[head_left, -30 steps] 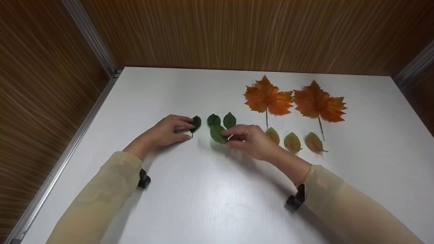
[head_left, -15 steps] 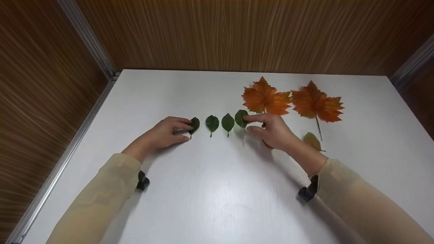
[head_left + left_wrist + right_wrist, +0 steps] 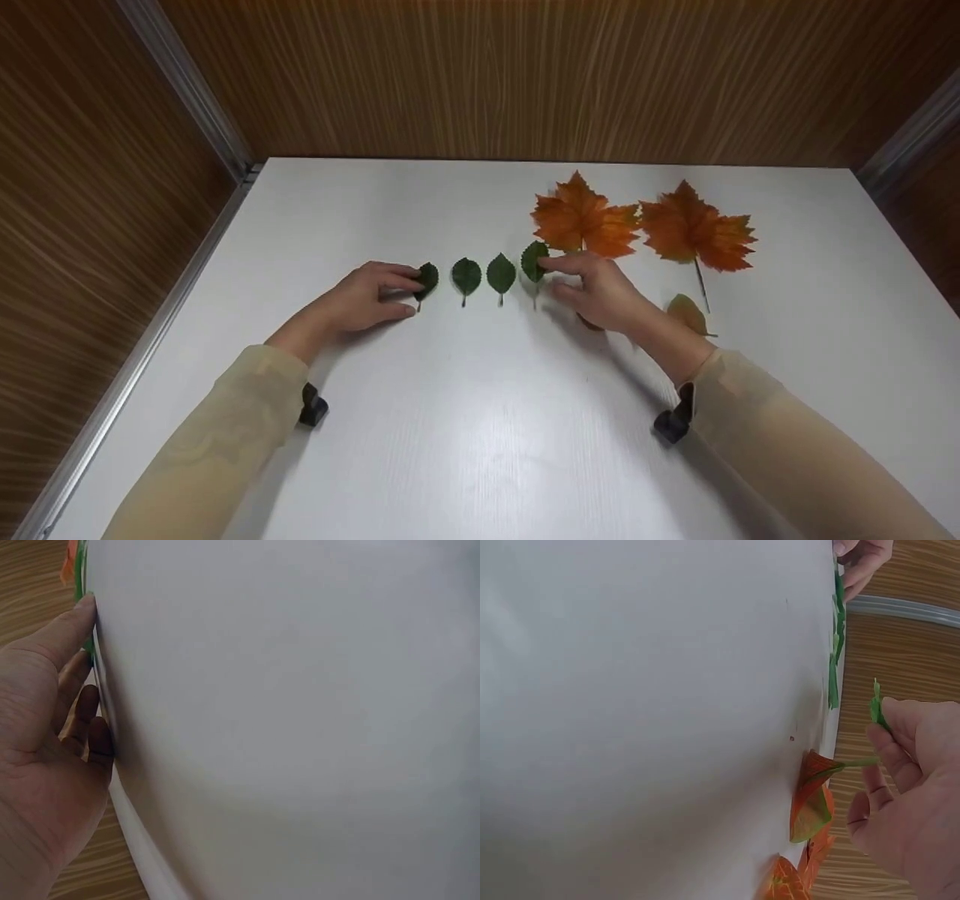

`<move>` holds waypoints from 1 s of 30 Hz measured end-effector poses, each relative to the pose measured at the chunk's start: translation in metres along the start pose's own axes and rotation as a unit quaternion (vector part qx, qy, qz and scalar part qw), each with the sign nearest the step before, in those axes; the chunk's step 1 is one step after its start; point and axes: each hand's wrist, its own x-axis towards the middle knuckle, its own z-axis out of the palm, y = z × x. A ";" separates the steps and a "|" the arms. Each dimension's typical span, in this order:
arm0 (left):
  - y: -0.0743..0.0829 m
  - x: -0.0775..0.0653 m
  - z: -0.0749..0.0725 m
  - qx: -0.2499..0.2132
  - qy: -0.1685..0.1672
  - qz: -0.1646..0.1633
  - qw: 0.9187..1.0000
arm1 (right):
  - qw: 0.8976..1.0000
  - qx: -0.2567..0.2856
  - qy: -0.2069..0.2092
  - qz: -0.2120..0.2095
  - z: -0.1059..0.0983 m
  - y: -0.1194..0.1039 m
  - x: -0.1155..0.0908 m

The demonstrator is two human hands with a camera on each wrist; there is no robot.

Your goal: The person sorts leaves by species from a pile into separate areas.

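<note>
Four green serrated leaves are near my hands, three of them lying in a row on the white table. At the left end, the fingertips of my left hand rest on a dark green leaf, partly covering it. Two more leaves, one rounder and one more pointed, lie between my hands. My right hand pinches the rightmost green leaf between thumb and fingers, raised above the table with its stem down; the right wrist view also shows this leaf clear of the surface.
Two orange maple leaves, one left and one right, lie behind my right hand. Smaller green-and-orange leaves lie under that forearm, one visible beside it, others mostly hidden. A wood-grain panel rises behind the table.
My right hand has carried its green leaf rightward, from over the middle leaves to the row's right end, then stayed nearly still. My left hand keeps its place on the leftmost leaf.
</note>
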 end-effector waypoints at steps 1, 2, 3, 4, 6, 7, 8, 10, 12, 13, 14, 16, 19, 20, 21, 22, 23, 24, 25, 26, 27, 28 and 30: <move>0.000 0.000 0.000 0.001 0.002 0.001 1.000 | 1.000 -0.001 -0.003 0.000 0.000 0.000 0.000; 0.000 -0.001 0.000 0.001 0.002 0.001 1.000 | 1.000 -0.003 -0.006 -0.001 0.001 0.000 0.001; -0.001 -0.001 0.001 0.002 0.003 0.003 1.000 | 1.000 -0.005 -0.009 -0.002 0.001 0.000 0.001; -0.001 -0.001 0.001 0.002 0.004 0.003 1.000 | 1.000 -0.007 -0.011 -0.004 0.002 0.000 0.002; -0.002 0.000 0.001 0.001 0.004 0.003 1.000 | 1.000 -0.011 -0.017 -0.004 0.002 0.001 0.002; -0.002 0.000 0.002 0.000 0.004 0.002 1.000 | 1.000 -0.013 -0.020 -0.005 0.003 0.001 0.002; -0.003 0.000 0.002 0.000 0.004 0.001 1.000 | 1.000 -0.016 -0.022 -0.006 0.004 0.001 0.003; -0.004 0.001 0.002 0.001 0.002 0.001 1.000 | 0.999 -0.020 -0.026 -0.009 0.005 0.001 0.003; -0.005 0.001 0.002 0.003 0.002 0.000 1.000 | 0.999 -0.023 -0.028 -0.014 0.006 0.002 0.004; -0.005 0.001 0.002 0.005 0.001 0.001 1.000 | 0.999 -0.023 -0.029 -0.015 0.006 0.002 0.004; -0.004 0.001 0.001 0.005 0.000 -0.002 1.000 | 0.999 -0.023 -0.029 -0.018 0.007 0.003 0.004; -0.004 0.001 0.001 0.003 -0.003 -0.007 1.000 | 0.999 -0.025 -0.030 -0.020 0.007 0.003 0.004; -0.003 0.001 0.001 0.000 -0.007 -0.011 1.000 | 0.999 -0.028 -0.031 -0.025 0.008 0.004 0.005; -0.003 0.001 0.000 -0.001 -0.007 -0.013 1.000 | 0.999 -0.031 -0.032 -0.026 0.008 0.004 0.005; -0.003 0.001 0.001 -0.001 -0.007 -0.013 1.000 | 0.999 -0.033 -0.033 -0.025 0.008 0.004 0.005; -0.003 0.001 0.001 0.000 -0.007 -0.012 1.000 | 0.998 -0.035 -0.034 -0.027 0.008 0.004 0.006; -0.003 0.001 0.000 0.000 -0.006 -0.011 1.000 | 0.998 -0.035 -0.036 -0.025 0.008 0.004 0.006; -0.003 0.001 0.000 0.000 -0.006 -0.011 1.000 | 0.998 -0.036 -0.037 -0.023 0.008 0.003 0.007; -0.002 0.001 0.000 0.001 -0.006 -0.011 1.000 | 0.998 -0.036 -0.038 -0.021 0.008 0.003 0.007; -0.002 0.001 0.000 0.001 -0.006 -0.011 1.000 | 0.998 -0.036 -0.039 -0.018 0.008 0.003 0.007; -0.002 0.000 0.000 0.001 -0.006 -0.011 1.000 | 0.998 -0.035 -0.040 -0.015 0.008 0.003 0.007; -0.002 0.000 0.000 0.000 -0.006 -0.012 1.000 | 0.998 -0.034 -0.041 -0.014 0.008 0.003 0.008; -0.002 0.000 0.000 -0.001 -0.006 -0.012 1.000 | 0.999 -0.033 -0.042 -0.011 0.008 0.004 0.008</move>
